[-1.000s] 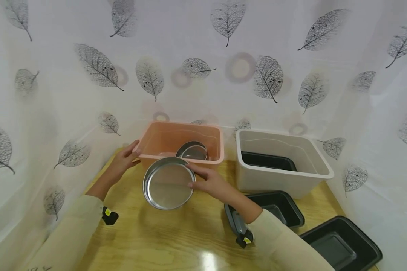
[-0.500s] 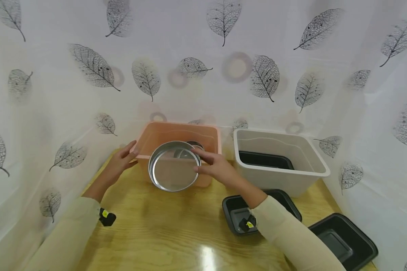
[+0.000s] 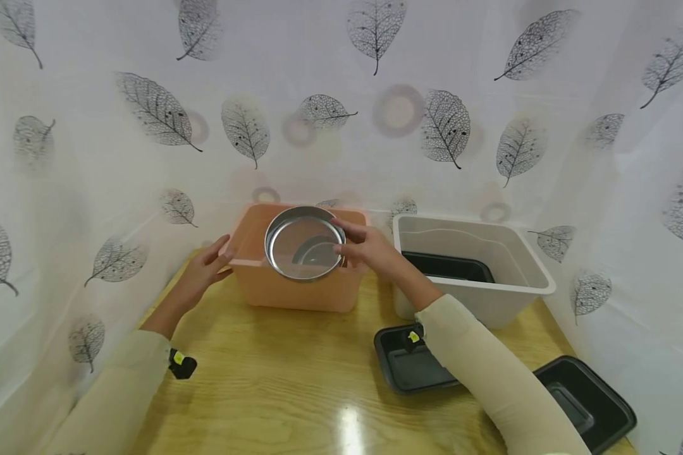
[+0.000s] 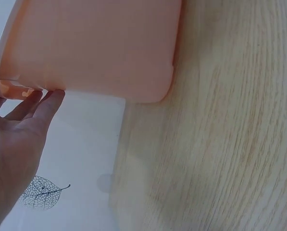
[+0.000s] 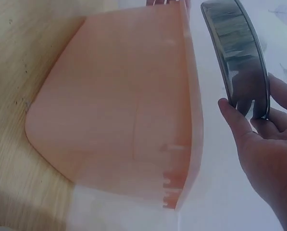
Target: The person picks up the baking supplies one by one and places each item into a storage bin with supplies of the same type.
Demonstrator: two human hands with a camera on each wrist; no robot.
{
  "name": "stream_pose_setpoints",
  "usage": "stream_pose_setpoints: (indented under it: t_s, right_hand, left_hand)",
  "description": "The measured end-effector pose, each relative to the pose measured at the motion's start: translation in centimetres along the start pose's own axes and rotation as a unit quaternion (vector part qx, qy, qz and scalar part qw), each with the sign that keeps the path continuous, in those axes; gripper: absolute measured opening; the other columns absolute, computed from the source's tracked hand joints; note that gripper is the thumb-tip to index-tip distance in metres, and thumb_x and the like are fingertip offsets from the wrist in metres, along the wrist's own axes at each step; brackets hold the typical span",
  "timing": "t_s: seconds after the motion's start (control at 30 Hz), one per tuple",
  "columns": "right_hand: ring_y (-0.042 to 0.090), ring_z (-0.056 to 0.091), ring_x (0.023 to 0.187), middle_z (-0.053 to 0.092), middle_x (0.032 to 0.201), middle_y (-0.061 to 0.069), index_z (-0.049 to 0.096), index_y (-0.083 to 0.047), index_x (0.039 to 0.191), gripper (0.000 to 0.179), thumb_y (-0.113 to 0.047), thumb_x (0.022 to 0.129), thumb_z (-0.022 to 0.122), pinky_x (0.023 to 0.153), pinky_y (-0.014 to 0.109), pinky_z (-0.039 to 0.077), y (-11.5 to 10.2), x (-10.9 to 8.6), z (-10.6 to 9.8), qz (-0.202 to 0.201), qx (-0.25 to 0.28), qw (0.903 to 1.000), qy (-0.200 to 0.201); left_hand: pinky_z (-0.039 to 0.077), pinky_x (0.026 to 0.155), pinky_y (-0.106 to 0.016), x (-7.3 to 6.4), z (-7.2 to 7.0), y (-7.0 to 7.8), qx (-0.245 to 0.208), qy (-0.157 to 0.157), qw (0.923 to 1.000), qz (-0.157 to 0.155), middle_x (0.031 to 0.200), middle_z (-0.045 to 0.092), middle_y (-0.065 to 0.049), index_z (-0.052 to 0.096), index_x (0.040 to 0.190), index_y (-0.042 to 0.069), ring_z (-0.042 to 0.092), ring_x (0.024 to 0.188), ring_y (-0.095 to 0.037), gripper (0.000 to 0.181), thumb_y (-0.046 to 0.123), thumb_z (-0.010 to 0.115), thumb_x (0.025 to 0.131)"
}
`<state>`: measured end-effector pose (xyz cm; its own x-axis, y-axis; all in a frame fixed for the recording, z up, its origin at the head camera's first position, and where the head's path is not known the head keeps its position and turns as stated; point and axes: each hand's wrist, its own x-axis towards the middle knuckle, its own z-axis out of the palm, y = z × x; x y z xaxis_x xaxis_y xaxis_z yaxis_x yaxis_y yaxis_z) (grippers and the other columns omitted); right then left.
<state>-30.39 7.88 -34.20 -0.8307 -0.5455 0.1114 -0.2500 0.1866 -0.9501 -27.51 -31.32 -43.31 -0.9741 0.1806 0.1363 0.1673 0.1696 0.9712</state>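
My right hand [image 3: 369,249] pinches the right edge of a round, metal-rimmed sieve [image 3: 303,243], held tilted at the front rim of the orange bin [image 3: 298,294]. Through its centre, the bin and a second round metal piece inside show faintly; that piece is mostly hidden. In the right wrist view, the thumb and fingers lie on either side of the sieve's shiny side wall [image 5: 237,53], apart from the bin. My left hand [image 3: 202,272] holds the bin's left end by the rim; the left wrist view shows its fingers [image 4: 49,103] under that rim.
A white bin [image 3: 467,300] stands right of the orange one, with a black pan [image 3: 446,266] inside. On the wooden table [image 3: 262,379] lie two more black rectangular pans, one [image 3: 415,366] under my right forearm, another [image 3: 592,404] at the right edge. A leaf-print curtain hangs behind.
My right hand has lifted the sieve up and slightly right, from in front of the orange bin to its rim and opening. My left hand stays at the bin's end.
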Motion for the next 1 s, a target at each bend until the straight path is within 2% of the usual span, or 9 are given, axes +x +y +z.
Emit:
stream_pose_setpoints:
  t_s: [0.1, 0.2, 0.43, 0.53, 0.67, 0.77, 0.87, 1.0]
  right_hand:
    - [0.026, 0.042, 0.145, 0.044, 0.158, 0.005, 0.044, -0.021, 0.154, 0.064, -0.014, 0.096, 0.069, 0.115, 0.043, 0.043, 0.2, 0.9, -0.4, -0.009, -0.014, 0.9998, 0.009]
    - [0.023, 0.036, 0.149, 0.038, 0.161, 0.002, 0.044, -0.018, 0.154, 0.064, -0.013, 0.096, 0.07, 0.12, 0.044, 0.036, 0.5, 1.8, -0.9, -0.016, -0.02, 0.9996, 0.01]
    - [0.023, 0.036, 0.149, 0.036, 0.163, 0.005, 0.044, -0.014, 0.154, 0.065, -0.012, 0.095, 0.071, 0.119, 0.043, 0.038, 1.4, 3.7, -2.0, -0.032, -0.014, 0.9994, 0.003]
    - [0.022, 0.037, 0.148, 0.036, 0.162, 0.004, 0.043, -0.016, 0.155, 0.067, -0.012, 0.094, 0.071, 0.115, 0.042, 0.044, 1.7, 4.5, -2.3, -0.022, -0.014, 0.9997, -0.003]
    - [0.028, 0.037, 0.148, 0.038, 0.161, 0.008, 0.039, -0.014, 0.156, 0.068, -0.01, 0.096, 0.07, 0.111, 0.045, 0.048, 2.3, 5.4, -2.4, -0.008, -0.01, 0.9998, -0.017]
    - [0.032, 0.034, 0.149, 0.036, 0.162, 0.009, 0.038, -0.011, 0.156, 0.067, -0.007, 0.096, 0.068, 0.115, 0.047, 0.043, 2.9, 6.0, -2.5, -0.009, -0.031, 0.9992, -0.024]
    - [0.031, 0.032, 0.15, 0.034, 0.163, 0.007, 0.041, -0.011, 0.155, 0.066, -0.007, 0.095, 0.069, 0.119, 0.047, 0.038, 3.5, 6.5, -2.5, -0.012, -0.073, 0.9969, -0.027]
    - [0.028, 0.033, 0.15, 0.035, 0.163, 0.005, 0.043, -0.013, 0.154, 0.067, -0.005, 0.093, 0.07, 0.117, 0.046, 0.041, 3.9, 7.3, -2.3, -0.01, -0.108, 0.9936, -0.031]
  left_hand:
    - [0.05, 0.1, -0.02, 0.0, -0.1, 0.0, -0.003, -0.001, 1.0, 0.001, 0.169, 0.003, -0.017, 0.011, 0.164, 0.014, 0.023, 0.15, -0.041, 0.068, 0.033, 0.046, 0.108]
    - [0.049, 0.1, -0.021, 0.0, -0.1, 0.0, -0.005, -0.003, 1.0, 0.003, 0.169, 0.003, -0.018, 0.01, 0.163, 0.013, 0.023, 0.15, -0.042, 0.068, 0.032, 0.046, 0.109]
    - [0.045, 0.107, -0.033, -0.2, 0.2, 0.0, -0.007, -0.004, 1.0, 0.004, 0.169, 0.005, -0.019, 0.01, 0.163, 0.011, 0.024, 0.149, -0.043, 0.069, 0.032, 0.045, 0.109]
    - [0.044, 0.107, -0.034, -0.3, 0.2, 0.2, -0.003, -0.006, 1.0, 0.004, 0.169, 0.006, -0.018, 0.009, 0.163, 0.012, 0.024, 0.15, -0.041, 0.069, 0.034, 0.045, 0.109]
    - [0.043, 0.108, -0.036, -0.4, 0.1, 0.2, -0.005, -0.003, 1.0, 0.004, 0.169, 0.007, -0.019, 0.009, 0.163, 0.01, 0.025, 0.149, -0.041, 0.07, 0.034, 0.046, 0.108]
    - [0.043, 0.108, -0.038, -0.5, 0.0, 0.1, -0.005, 0.0, 1.0, 0.005, 0.168, 0.007, -0.02, 0.009, 0.163, 0.009, 0.026, 0.148, -0.043, 0.07, 0.033, 0.046, 0.109]
    - [0.044, 0.107, -0.036, -0.4, 0.0, 0.0, -0.006, 0.001, 1.0, 0.005, 0.169, 0.007, -0.019, 0.01, 0.163, 0.01, 0.026, 0.148, -0.042, 0.069, 0.033, 0.046, 0.108]
    - [0.046, 0.107, -0.032, -0.3, -0.1, -0.2, -0.007, -0.003, 0.9999, 0.007, 0.169, 0.008, -0.018, 0.011, 0.163, 0.013, 0.026, 0.149, -0.04, 0.069, 0.034, 0.047, 0.108]
